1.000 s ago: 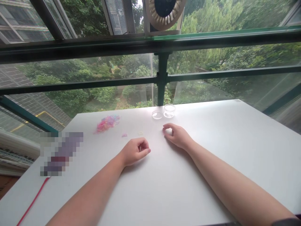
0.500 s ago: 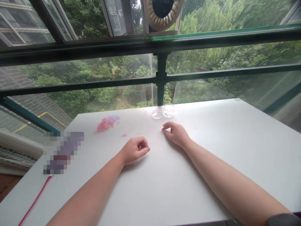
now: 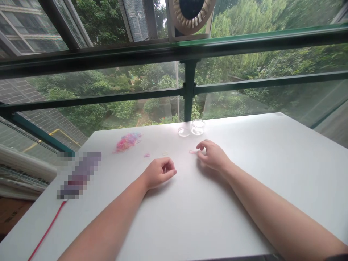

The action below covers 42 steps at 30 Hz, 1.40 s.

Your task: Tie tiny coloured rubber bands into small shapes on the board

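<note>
Table (image 3: 285, 152), white and smooth-looking, spans the lower half of the frame; a careless sweep of a forearm could scatter anything light on it. At centre left lies a pixelated object (image 3: 84, 172) with a red cable (image 3: 49, 228) trailing to the lower left; the left forearm could snag that cable, though they are apart.

The left hand (image 3: 160, 174), at the centre, has its fingers curled loosely inward and its thumb reaching forward; whether it holds anything, I cannot tell. The right hand (image 3: 213, 155), right of centre, has thumb and index finger bent towards each other; whether they pinch or merely touch what is at their tips is too small to tell.

Left of centre, a loose heap of colourful strands (image 3: 127, 142) could spread if a knuckle brushes it. Above the right hand, a clear jar (image 3: 198, 127) stands near the table's far edge, so a raised knuckle could knock it; a clear shallow dish (image 3: 184, 132) sits just beside it. Purple strands (image 3: 147, 155) and pale yellow strands (image 3: 165, 153) lie beyond the left hand, where shifting fingers could mix them. A pink strand (image 3: 192, 152) is at the right fingertips, and a slack pinch could lose it.
</note>
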{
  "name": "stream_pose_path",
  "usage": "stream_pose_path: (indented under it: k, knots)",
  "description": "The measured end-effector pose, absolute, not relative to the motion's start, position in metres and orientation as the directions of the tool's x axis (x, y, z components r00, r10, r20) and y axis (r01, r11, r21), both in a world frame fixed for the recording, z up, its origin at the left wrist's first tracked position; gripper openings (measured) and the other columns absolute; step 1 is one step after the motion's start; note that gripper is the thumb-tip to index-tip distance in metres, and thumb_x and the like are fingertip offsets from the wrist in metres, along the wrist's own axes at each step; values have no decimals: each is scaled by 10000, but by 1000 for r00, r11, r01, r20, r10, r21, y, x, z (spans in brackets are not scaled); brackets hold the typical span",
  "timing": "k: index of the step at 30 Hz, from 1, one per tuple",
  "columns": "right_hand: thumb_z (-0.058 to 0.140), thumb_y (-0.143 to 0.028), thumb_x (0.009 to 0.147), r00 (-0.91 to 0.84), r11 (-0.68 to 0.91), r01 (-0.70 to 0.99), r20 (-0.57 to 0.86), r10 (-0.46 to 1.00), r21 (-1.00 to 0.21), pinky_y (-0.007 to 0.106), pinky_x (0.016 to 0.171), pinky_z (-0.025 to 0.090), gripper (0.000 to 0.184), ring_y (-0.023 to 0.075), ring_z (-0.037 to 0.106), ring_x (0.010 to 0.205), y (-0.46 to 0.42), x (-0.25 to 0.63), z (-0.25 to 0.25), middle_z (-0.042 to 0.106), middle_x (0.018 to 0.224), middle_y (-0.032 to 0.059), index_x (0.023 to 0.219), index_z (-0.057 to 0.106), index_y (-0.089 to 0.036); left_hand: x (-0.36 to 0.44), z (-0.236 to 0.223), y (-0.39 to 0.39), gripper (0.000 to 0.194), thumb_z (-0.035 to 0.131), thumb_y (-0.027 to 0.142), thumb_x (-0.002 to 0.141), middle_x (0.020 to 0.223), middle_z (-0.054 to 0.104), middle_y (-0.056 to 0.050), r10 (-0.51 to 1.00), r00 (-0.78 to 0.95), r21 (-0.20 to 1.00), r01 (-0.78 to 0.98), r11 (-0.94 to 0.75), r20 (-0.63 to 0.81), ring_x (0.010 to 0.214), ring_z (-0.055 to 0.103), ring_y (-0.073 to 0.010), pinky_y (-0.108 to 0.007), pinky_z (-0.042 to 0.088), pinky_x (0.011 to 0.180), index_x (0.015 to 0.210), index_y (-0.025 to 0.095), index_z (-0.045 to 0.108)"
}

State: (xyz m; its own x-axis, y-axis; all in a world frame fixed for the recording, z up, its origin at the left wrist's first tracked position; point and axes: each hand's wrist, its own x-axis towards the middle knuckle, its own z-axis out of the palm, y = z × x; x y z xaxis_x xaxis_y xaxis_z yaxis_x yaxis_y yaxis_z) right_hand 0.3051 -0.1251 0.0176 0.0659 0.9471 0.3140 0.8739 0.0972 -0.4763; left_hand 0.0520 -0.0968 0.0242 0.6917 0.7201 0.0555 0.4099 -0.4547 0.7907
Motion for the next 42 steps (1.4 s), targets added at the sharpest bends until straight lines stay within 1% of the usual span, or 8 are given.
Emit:
stream_pose_path:
  k: [3,10,21,27,32,37,40,42]
  knots:
    - [590,-286,753,65,39,917,243,968,-398,253,635,404,114,150,572,709,-128,303,20,615,853,38,790,639,-190,52,23,-97,133,576,288,766,658,549,3,720,691,789,407,-460,64,589,456,-99,-226,373,561,733,161,554]
    - [518,-207,808,62,10,952,223,973,-306,254,615,374,151,153,567,701,-126,300,19,619,815,41,743,654,-198,52,22,-96,138,579,294,765,652,546,6,729,681,787,412,-460,70,585,448,-98,-223,370,556,731,163,558]
    - [491,-195,844,32,44,957,258,966,-286,258,654,388,159,171,577,758,-123,297,14,624,865,57,789,640,-188,52,24,-96,141,577,297,769,657,553,3,721,689,786,410,-463,66,586,454,-98,-223,375,558,734,161,558]
    - [515,-239,860,22,68,950,282,959,-306,256,661,396,167,167,586,758,-120,297,14,632,868,52,780,654,-195,53,24,-97,147,581,301,764,650,558,0,721,689,790,401,-464,74,581,460,-101,-223,376,553,724,161,561]
    - [520,-203,841,23,93,934,317,948,-346,252,681,409,153,163,592,771,-121,299,16,641,878,45,798,666,-198,52,23,-97,144,580,299,764,649,556,0,723,688,793,402,-457,68,580,456,-100,-223,375,552,727,162,561]
    - [485,-152,819,75,94,899,362,929,-427,258,686,415,171,169,594,762,-122,304,18,664,883,50,827,651,-190,52,23,-97,135,581,292,762,656,557,-1,725,685,793,401,-458,72,589,460,-100,-224,378,557,731,161,564]
    - [452,-173,835,127,81,868,378,917,-489,254,629,400,177,165,588,685,-125,301,20,668,791,35,869,624,-197,53,24,-98,146,585,297,757,655,558,-3,729,680,798,397,-454,77,576,455,-96,-221,377,545,724,157,562]
    - [458,-229,850,56,133,862,351,935,-490,244,570,365,155,153,557,602,-131,294,22,637,680,13,835,610,-204,53,24,-98,157,589,305,754,652,562,-6,731,676,799,392,-456,86,565,451,-93,-220,375,536,724,152,566]
